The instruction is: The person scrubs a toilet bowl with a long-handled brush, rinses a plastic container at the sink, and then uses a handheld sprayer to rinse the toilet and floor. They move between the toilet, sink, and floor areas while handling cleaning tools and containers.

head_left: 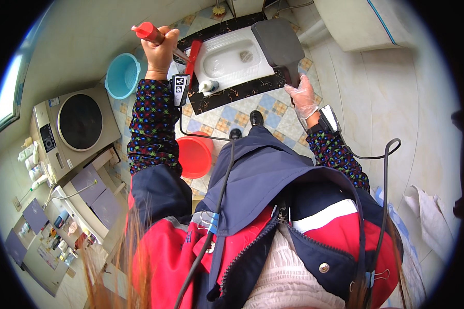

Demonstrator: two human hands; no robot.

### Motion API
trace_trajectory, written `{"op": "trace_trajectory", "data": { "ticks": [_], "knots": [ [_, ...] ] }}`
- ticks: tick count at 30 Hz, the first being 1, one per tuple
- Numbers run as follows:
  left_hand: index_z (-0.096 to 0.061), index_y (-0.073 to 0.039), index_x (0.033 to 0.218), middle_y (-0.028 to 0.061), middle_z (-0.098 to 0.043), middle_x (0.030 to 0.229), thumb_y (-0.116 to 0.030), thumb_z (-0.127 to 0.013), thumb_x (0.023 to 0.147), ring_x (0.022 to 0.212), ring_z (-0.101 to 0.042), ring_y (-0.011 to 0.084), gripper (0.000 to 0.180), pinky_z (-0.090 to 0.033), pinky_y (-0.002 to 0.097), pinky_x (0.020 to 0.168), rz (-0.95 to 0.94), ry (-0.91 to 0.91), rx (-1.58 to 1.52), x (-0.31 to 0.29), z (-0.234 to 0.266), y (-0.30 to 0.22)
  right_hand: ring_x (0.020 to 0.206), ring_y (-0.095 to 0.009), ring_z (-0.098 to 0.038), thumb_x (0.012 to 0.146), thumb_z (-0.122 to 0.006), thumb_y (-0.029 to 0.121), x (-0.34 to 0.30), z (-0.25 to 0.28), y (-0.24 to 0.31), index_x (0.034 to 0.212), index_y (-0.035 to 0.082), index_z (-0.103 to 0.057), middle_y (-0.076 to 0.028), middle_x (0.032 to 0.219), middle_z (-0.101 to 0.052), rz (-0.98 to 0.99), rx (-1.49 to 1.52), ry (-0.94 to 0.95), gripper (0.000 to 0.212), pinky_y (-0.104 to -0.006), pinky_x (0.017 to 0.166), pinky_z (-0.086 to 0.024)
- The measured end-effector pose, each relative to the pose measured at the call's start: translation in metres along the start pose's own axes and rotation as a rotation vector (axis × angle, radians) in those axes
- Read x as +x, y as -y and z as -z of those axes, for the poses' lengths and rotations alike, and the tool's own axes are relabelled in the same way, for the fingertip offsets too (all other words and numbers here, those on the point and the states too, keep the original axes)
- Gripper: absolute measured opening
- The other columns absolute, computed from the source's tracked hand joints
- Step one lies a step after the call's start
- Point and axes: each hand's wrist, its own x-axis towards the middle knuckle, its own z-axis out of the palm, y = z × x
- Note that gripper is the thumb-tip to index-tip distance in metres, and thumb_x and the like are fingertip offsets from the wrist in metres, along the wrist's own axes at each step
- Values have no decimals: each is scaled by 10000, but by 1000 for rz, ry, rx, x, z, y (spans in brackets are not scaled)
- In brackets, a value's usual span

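Note:
My left hand (160, 49) is closed round the pole of a long-handled tool (148, 32) with a red end cap. The pole slants down toward a long red bar (193, 59) beside the squat toilet (214, 61); the bar's kind is unclear. My right hand (302, 96), in a clear plastic glove, grips the handle of a dark grey flat panel (279, 44), which looks like a toilet cover. That panel hides the right end of the white ceramic pan. A white bottle (208, 86) lies on the pan's near edge.
Black marbled edging (232, 93) frames the toilet. A blue basin (122, 76) stands left, and a red basin (195, 156) sits near my feet. The washing machine (80, 122) is at the left wall. Black cables run from both wrists. A white tank (355, 23) is far right.

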Motion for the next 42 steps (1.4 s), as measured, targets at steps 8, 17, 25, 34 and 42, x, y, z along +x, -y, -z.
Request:
{"op": "trace_trajectory", "data": {
  "ticks": [8,17,25,34,42],
  "knots": [
    [-510,-43,579,-9,-467,570,-75,-600,700,539,-442,85,154,-337,241,506,204,370,2,6,24,-11,849,-157,-559,685,-654,8,16,5,0,1057,-39,-479,-101,950,-591,119,122,-61,414,-269,787,-440],
    [-482,-28,532,-7,-461,478,-106,-614,785,397,-425,73,296,-340,213,380,-135,-576,-14,6,53,40,686,-77,-468,692,-650,45,14,4,18,906,30,-501,14,765,-503,65,67,-194,262,-225,642,-401],
    [-421,-46,540,-1,-373,452,-31,-558,768,370,-314,70,266,-289,216,354,-178,-662,-107,35,83,52,690,-131,-559,741,-606,66,10,5,-4,883,34,-512,-22,774,-530,55,356,-332,173,-276,701,-461],
    [-444,-26,538,12,-408,457,-24,-589,720,366,-353,79,233,-297,214,353,-285,-531,-149,82,108,107,673,-136,-562,737,-608,54,6,5,-13,878,24,-496,-36,753,-549,43,400,-504,182,-275,687,-464],
    [-479,-41,528,-37,-413,503,-91,-692,677,462,-387,72,265,-334,240,468,30,-225,82,90,66,201,660,-129,-547,722,-589,48,-2,16,-23,847,15,-506,-31,724,-544,33,357,-530,153,-278,674,-461]
  ]
}}
